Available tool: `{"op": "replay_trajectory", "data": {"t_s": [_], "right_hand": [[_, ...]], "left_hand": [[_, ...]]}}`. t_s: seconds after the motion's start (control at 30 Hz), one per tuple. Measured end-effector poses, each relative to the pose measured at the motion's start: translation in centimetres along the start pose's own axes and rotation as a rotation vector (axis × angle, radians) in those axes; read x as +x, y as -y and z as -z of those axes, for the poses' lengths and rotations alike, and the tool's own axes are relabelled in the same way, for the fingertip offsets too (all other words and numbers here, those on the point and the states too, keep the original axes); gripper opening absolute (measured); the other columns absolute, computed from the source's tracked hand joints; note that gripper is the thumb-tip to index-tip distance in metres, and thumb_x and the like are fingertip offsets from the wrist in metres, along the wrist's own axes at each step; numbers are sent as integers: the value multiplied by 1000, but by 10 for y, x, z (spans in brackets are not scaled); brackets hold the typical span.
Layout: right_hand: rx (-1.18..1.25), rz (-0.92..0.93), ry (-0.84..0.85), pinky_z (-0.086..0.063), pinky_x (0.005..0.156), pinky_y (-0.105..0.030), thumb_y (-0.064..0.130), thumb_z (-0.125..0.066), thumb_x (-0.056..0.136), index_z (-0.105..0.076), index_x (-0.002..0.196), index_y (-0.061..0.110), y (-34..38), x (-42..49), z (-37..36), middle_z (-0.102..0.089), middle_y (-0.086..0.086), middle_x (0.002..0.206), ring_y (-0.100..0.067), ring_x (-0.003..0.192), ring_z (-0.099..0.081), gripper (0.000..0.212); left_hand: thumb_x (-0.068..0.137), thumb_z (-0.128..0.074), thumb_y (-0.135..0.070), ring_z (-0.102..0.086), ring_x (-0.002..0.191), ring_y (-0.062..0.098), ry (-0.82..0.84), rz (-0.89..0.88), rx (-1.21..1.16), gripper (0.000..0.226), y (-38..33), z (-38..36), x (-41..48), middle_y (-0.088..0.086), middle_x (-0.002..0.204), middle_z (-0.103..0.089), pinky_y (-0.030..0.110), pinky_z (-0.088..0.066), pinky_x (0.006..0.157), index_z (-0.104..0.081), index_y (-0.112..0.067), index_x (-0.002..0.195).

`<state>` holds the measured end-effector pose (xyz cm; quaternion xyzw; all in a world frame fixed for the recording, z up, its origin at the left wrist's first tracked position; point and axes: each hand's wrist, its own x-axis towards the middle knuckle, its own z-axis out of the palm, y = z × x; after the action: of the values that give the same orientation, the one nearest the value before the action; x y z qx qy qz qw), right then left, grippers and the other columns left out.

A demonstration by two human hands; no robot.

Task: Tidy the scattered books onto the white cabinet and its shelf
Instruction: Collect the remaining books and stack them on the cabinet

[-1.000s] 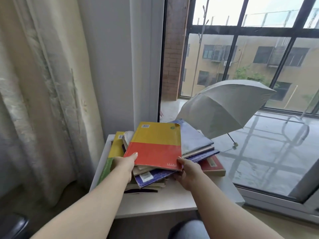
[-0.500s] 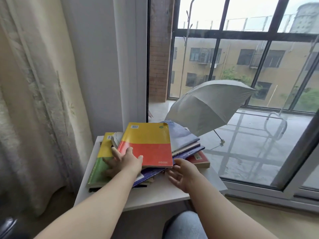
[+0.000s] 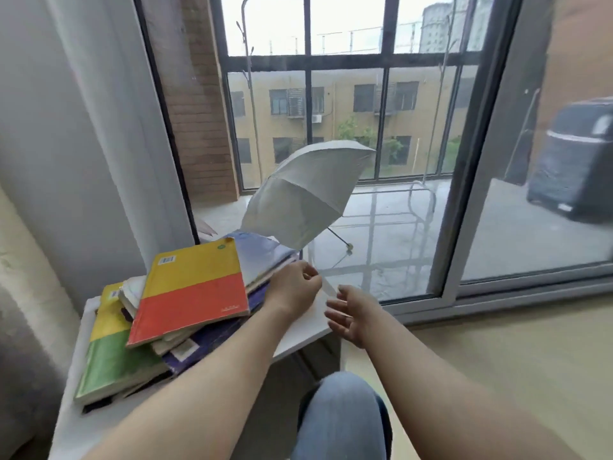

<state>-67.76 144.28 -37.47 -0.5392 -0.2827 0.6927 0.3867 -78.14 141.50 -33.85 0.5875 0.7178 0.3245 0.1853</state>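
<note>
Books (image 3: 195, 293) lie skewed atop the white cabinet (image 3: 308, 327), your left hand (image 3: 293, 288) curled at their right edge, grip unclear, your right hand (image 3: 348, 315) loose and empty, so one nudge could slide them off.

Book pile (image 3: 185, 303) on the cabinet (image 3: 66, 433), umbrella (image 3: 305, 197) behind to its right.

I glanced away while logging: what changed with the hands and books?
The left hand left the near edge of the yellow-and-red paperback book and crossed to its right, fingers curled. The right hand let go, now open beside the white cabinet. The book stack stayed put.
</note>
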Motion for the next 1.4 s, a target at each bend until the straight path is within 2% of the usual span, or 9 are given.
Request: {"op": "replay_trajectory", "data": {"t_s": [0.1,0.2,0.3,0.53,0.7,0.83,1.13,1.27,1.4], "right_hand": [[114,35,-150,-45,62,-28,23,-42,99,-51,106,9,3,-13,63,-56,-6,82,-16,68,-52,19],[241,49,-343,-39,54,-25,21,-44,96,-54,95,9,-7,-34,133,-55,-3,73,-15,58,-48,15],[345,78,-524,-35,53,-24,18,-44,95,-50,78,9,-19,-60,193,-54,-4,71,-16,56,-46,20],[592,137,-924,-41,53,-27,12,-46,91,-46,71,12,-73,-166,333,-56,-6,72,-19,57,-50,20],[792,225,-1229,-43,58,-26,13,-43,94,-49,82,13,-130,-270,400,-60,-5,71,-17,57,-58,13],[1029,256,-1445,-44,64,-29,12,-45,94,-52,97,9,-216,-352,414,-59,-6,73,-19,62,-55,9],[1454,127,-1719,-39,54,-25,10,-43,92,-50,81,10,-400,-434,363,-58,-10,80,-19,58,-49,14],[1566,56,-1753,-40,53,-25,13,-41,95,-53,102,10,-446,-434,360,-61,-10,93,-16,60,-51,14],[1620,41,-1718,-39,52,-25,13,-44,94,-53,107,11,-479,-428,360,-60,-6,77,-17,59,-51,17]], "left_hand": [[90,-54,-23,-63,98,22,169,-60,-121,22,-43,-53,-6,7,106,-68,33,-50,89,-65,-12,106],[87,-56,-22,-65,92,24,337,-98,-186,21,-82,-108,-27,8,95,-69,34,-54,81,-64,-14,105],[86,-55,-17,-61,73,20,503,-175,-235,17,-117,-154,-58,6,79,-65,30,-49,67,-65,-13,100],[85,-50,-5,-53,72,23,1063,-335,-235,19,-208,-271,-186,7,69,-55,28,-38,62,-54,-14,69],[88,-50,-7,-58,82,26,1378,-478,-181,10,-251,-317,-316,10,83,-61,28,-43,65,-59,-12,88],[87,-50,-10,-63,85,27,1631,-609,-55,13,-246,-329,-435,6,81,-63,32,-47,72,-58,-16,79],[91,-49,-10,-59,80,23,2004,-726,350,9,-148,-316,-599,5,82,-59,24,-41,54,-56,-12,85],[91,-49,-10,-58,85,27,2049,-803,493,17,-123,-326,-637,8,87,-59,26,-42,58,-52,-14,74],[92,-47,-10,-61,76,22,2049,-901,620,12,-105,-339,-658,5,80,-57,25,-42,58,-54,-11,82]]}}
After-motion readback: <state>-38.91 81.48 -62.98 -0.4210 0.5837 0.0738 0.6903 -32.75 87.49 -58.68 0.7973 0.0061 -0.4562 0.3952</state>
